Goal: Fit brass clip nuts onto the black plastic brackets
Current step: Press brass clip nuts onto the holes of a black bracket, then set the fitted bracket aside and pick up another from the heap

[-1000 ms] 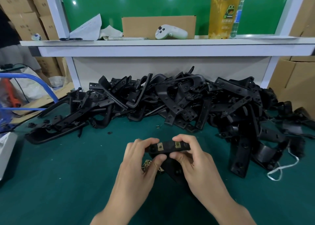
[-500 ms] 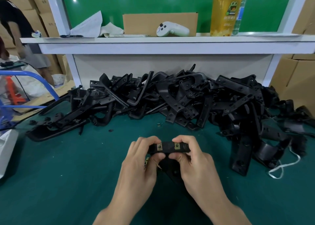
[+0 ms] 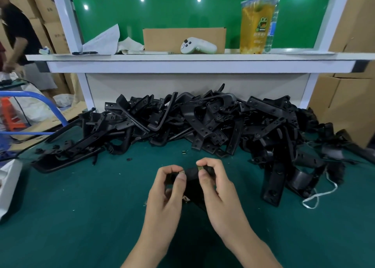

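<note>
While left hand (image 3: 166,194) and right hand (image 3: 220,188) pinch 1 bracket (image 3: 191,174), a heap (image 3: 203,123) crowds behind.

Bracket (image 3: 191,173) and pile (image 3: 205,125): matt black plastic. Nut (image 3: 200,168): shiny brass. Bench (image 3: 81,217): dull green felt-like cloth. Box (image 3: 162,38): plain brown cardboard.

A factory assembly bench — heaped black brackets (image 3: 213,123), stacked cartons (image 3: 345,105), green work mat (image 3: 81,217).

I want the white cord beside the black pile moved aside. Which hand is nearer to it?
Right. The cord lies on the mat to the right of both hands. The right hand grips the bracket on the cord's side. The left hand grips the bracket's far end.
</note>
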A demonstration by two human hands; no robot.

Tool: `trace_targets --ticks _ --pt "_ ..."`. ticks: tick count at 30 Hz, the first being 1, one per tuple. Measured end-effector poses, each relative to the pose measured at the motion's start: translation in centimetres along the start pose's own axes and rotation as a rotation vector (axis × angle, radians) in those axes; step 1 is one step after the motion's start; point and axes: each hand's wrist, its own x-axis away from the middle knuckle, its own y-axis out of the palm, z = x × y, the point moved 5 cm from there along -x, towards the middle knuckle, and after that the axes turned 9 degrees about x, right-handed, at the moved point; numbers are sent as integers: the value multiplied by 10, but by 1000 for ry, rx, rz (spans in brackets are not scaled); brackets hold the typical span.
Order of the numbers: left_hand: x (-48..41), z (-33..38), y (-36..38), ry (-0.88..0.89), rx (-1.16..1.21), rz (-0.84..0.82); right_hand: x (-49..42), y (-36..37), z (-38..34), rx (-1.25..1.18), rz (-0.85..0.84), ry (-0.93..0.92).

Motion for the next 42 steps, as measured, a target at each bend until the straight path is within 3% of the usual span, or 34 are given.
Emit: trace_targets --ticks 7,14,26,28,31,32,33,34,36,37,40,42 --pt "21 5 14 -166 135 133 17 3 -19 53 111 62" --pt "42 23 39 -174 72 12 30 -36 -31 106 154 161" --pt "133 64 220 -234 262 -497 105 -215 -27 38 784 431" --pt "162 72 266 -278 276 -592 132 -262 -24 147 939 554" --pt "215 83 322 -262 251 -905 182 -334 -36 421 1225 609" --pt "228 83 338 -317 273 -952 196 -353 -42 510 1283 594" --pt "243 84 357 -516 374 -1001 206 -366 -46 581 1318 571" --pt "252 81 367 -789 539 -921 211 -375 -50 633 1333 544" --pt "256 79 369 -803 612 -977 210 -378 -55 691 1309 495" --pt "250 81 366 -663 525 -1033 204 -373 -56 703 1275 469" --pt "212 71 343 -333 69 -941 174 -340 -47 674 1095 414" --pt "180 50 303 -270 74 -867 149 -305 -37 625 938 388"
